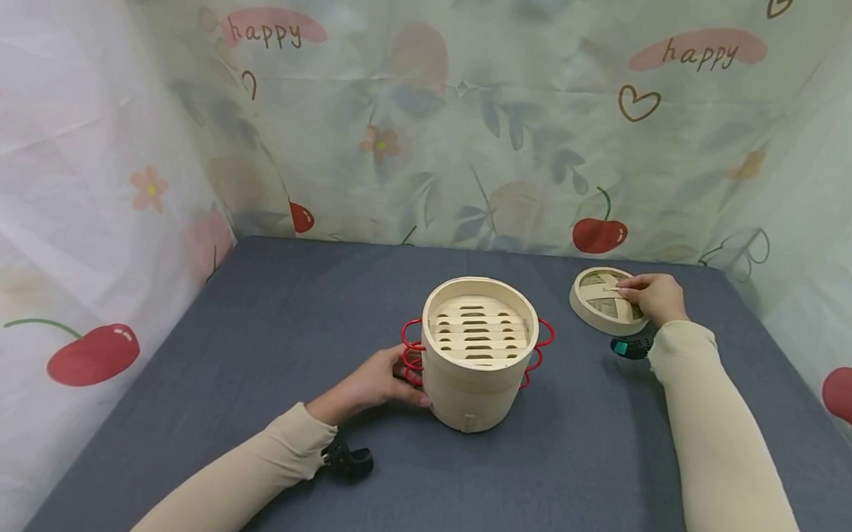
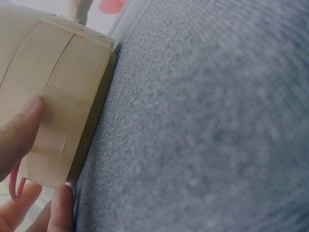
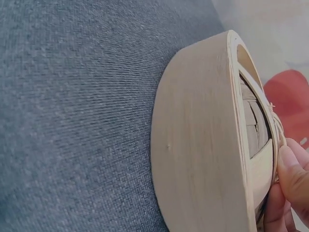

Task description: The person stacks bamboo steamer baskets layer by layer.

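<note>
A stack of round bamboo steamer baskets [image 1: 472, 395] stands upright on the table, red loop handles on both sides and a slatted floor showing in the top basket. My left hand [image 1: 385, 385] holds the stack low on its left side. In the left wrist view the thumb [image 2: 21, 137] lies against the bamboo wall and the fingertips [image 2: 62, 203] reach the base edge by a red handle. To the right, the steamer lid [image 1: 595, 311] has its woven top facing up. My right hand [image 1: 655, 298] pinches the small loop [image 3: 277, 123] on the lid's top.
Dark grey cloth covers the table [image 1: 310, 308]. Printed curtains [image 1: 432, 123] hang behind it and on both sides. A black wrist strap [image 1: 346, 458] shows under the left wrist, and another device [image 1: 629, 349] under the right.
</note>
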A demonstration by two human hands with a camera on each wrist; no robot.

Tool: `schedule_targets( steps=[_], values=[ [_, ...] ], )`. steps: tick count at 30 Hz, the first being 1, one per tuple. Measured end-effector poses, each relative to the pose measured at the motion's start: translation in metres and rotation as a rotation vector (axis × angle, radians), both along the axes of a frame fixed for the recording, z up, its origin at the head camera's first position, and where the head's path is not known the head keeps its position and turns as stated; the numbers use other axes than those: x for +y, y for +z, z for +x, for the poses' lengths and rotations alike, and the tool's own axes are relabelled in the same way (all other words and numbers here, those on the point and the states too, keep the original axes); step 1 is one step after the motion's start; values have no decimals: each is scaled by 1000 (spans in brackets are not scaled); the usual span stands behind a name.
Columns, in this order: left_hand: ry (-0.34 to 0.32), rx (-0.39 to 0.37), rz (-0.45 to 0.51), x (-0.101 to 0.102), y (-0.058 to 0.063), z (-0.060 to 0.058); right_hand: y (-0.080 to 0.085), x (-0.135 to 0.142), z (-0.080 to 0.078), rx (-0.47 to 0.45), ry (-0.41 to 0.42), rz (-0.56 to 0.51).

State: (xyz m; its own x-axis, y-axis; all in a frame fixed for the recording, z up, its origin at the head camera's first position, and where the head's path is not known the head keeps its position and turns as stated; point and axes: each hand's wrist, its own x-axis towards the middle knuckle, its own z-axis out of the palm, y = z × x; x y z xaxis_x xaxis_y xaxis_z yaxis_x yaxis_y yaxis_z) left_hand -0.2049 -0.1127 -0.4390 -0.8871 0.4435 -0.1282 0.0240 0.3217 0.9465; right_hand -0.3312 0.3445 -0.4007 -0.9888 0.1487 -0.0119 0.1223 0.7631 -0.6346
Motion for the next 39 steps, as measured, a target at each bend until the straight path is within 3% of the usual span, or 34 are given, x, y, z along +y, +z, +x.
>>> schedule_targets(
  steps=[19, 39],
  values=[
    [-8, -1, 10, 0, -1, 1, 2, -12, 9, -62, 100, 30],
    [-6, 3, 5, 1, 1, 1, 27, -38, 23, -59, 164, 19]
  ],
)
